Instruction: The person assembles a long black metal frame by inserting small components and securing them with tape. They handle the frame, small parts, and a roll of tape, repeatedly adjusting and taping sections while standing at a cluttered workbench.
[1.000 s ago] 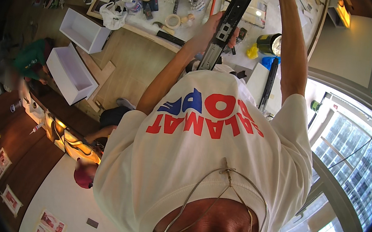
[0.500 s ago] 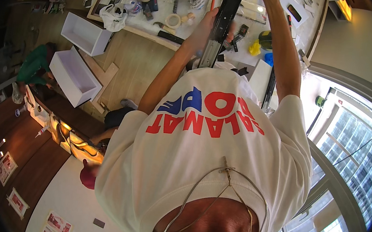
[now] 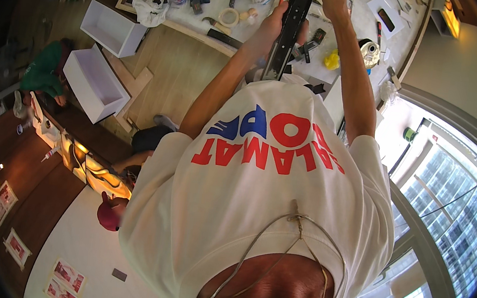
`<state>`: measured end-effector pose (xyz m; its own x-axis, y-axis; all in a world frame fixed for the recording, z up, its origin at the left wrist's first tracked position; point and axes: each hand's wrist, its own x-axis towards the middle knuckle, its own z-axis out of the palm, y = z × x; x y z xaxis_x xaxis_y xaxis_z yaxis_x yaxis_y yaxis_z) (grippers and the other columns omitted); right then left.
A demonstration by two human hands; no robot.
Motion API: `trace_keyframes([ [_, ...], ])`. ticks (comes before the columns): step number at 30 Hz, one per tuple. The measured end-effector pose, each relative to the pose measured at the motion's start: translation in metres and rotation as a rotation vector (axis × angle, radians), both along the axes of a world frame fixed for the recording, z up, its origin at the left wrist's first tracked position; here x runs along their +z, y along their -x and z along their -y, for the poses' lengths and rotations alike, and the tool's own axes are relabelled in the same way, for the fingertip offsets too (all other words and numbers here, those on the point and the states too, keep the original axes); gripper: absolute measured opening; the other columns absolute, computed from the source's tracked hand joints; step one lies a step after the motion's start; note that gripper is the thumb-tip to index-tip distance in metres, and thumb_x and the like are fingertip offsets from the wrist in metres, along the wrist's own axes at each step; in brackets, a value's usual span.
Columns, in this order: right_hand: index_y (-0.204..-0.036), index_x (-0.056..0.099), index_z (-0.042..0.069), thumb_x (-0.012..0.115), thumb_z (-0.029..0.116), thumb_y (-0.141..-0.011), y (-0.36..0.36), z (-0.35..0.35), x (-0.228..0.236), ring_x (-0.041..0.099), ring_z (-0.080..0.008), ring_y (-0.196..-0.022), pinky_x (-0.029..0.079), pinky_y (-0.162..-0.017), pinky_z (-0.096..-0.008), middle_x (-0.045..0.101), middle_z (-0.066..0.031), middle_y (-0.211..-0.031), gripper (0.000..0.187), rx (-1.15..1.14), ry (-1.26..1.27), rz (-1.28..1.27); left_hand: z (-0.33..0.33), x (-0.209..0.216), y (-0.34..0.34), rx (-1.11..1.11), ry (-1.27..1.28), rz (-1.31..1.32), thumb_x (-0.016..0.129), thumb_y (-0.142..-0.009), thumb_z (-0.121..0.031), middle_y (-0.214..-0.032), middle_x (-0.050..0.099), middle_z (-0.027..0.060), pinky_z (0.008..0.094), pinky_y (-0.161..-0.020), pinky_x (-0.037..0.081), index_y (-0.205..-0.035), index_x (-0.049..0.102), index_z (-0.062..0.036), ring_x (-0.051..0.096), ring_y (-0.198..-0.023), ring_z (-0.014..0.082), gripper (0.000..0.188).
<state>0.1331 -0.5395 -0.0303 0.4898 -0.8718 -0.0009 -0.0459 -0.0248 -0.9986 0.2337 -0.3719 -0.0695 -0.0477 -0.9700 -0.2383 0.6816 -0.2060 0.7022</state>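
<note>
A long black metal drawer slide point(image 3: 290, 29) with small holes along it is held lengthwise in front of my chest. Around its middle wraps my left hand point(image 3: 276, 26), closed, with fingers showing on the far side of the rail. My right hand point(image 3: 332, 3) is closed at the rail's upper part, against its right edge; the frame's top edge cuts off some of its fingers. The slide's near end reaches down to my white shirt.
A cluttered worktable point(image 3: 205, 24) carries a tape roll point(image 3: 228, 17), hammer point(image 3: 216, 25), yellow crumpled piece point(image 3: 332, 60), phone point(image 3: 386, 19) and round metal-topped can point(image 3: 369, 53). White drawer boxes point(image 3: 109, 28) stand on the floor at left. Two people, one in green point(image 3: 44, 70), are at left; windows point(image 3: 449, 188) at right.
My right hand has come down and inward to the slide's edge, uncovering the can on the table. My left hand keeps its hold, and the slide has shifted slightly.
</note>
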Motion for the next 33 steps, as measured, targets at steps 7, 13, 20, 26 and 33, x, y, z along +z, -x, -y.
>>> trace_keyframes([
  [7, -0.123, 0.058, 0.003, 0.068, 0.025, -0.099, 0.003, -0.008, -0.023, 0.057, -0.0134, -0.093, 0.049, -0.081, -0.0283, 0.064, -0.0064, -0.102, 0.033, -0.021, 0.152, 0.066, -0.001, -0.004, 0.001, -0.031, -0.033, 0.129, 0.024, -0.110, -0.053, -0.088, 0.068, 0.0095, 0.0352, -0.068, 0.058, -0.110, 0.061, -0.0027, 0.067, -0.071, 0.0198, 0.063],
  [13, -0.121, 0.057, 0.004, 0.067, 0.022, -0.100, 0.010, -0.001, -0.032, 0.056, -0.0122, -0.085, 0.049, -0.074, -0.0268, 0.063, -0.0062, -0.097, 0.029, 0.002, 0.161, 0.001, 0.001, 0.001, 0.004, -0.042, -0.046, 0.156, 0.024, -0.110, -0.051, -0.086, 0.068, 0.0093, 0.0360, -0.067, 0.058, -0.109, 0.060, -0.0032, 0.067, -0.070, 0.0206, 0.060],
  [20, -0.119, 0.058, 0.007, 0.068, 0.023, -0.100, 0.006, 0.008, -0.031, 0.055, -0.0089, -0.072, 0.046, -0.061, -0.0242, 0.062, -0.0043, -0.090, 0.026, -0.004, -0.002, 0.019, 0.014, -0.006, 0.002, -0.009, 0.008, 0.082, 0.049, -0.107, -0.039, -0.092, 0.067, 0.0098, 0.0366, -0.066, 0.059, -0.121, 0.050, -0.0066, 0.068, -0.073, 0.0216, 0.035],
  [26, -0.127, 0.057, 0.008, 0.068, 0.027, -0.100, 0.013, 0.016, -0.050, 0.060, -0.0116, -0.077, 0.051, -0.067, -0.0255, 0.064, -0.0071, -0.100, 0.034, 0.048, -0.097, 0.021, 0.012, -0.012, 0.001, -0.014, 0.058, 0.106, 0.055, -0.105, -0.032, -0.092, 0.066, 0.0110, 0.0364, -0.066, 0.060, -0.127, 0.043, -0.0075, 0.070, -0.075, 0.0219, 0.035],
  [33, -0.142, 0.046, 0.002, 0.063, 0.038, -0.100, 0.047, -0.065, -0.039, 0.067, -0.0233, -0.106, 0.055, -0.094, -0.0376, 0.065, -0.0123, -0.120, 0.057, 0.367, -0.231, 0.009, 0.048, -0.028, -0.033, 0.400, -0.078, 0.161, 0.050, -0.105, -0.050, -0.070, 0.063, 0.0035, 0.0307, -0.055, 0.053, -0.093, 0.063, -0.0091, 0.062, -0.059, 0.0155, 0.045],
])
